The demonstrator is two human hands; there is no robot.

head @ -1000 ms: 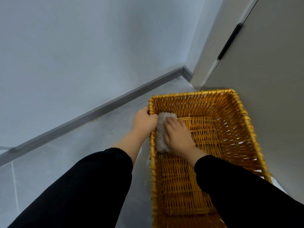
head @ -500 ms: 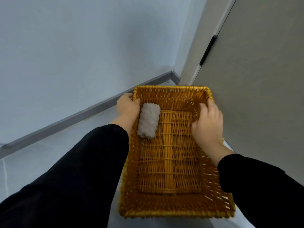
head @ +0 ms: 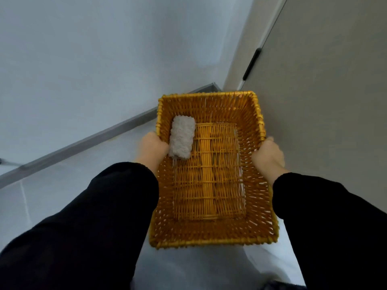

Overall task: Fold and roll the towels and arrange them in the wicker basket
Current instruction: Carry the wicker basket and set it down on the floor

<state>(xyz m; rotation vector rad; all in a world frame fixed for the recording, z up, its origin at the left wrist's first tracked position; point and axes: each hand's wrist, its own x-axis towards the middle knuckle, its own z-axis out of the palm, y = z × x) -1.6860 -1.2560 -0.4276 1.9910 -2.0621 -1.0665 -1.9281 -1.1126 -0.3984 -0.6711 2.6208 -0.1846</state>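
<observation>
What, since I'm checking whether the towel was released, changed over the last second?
The right hand came off the rolled towel and moved right to take a grip on the right rim of the wicker basket. The left hand keeps its grip on the left rim; the towel still lies against the left wall.

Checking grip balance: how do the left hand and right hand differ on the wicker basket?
The left hand grips the left rim of the wicker basket beside the rolled towel; the right hand grips the right rim, away from it. The left hand sits slightly higher in the picture than the right hand. Both curl over a long side.
</observation>
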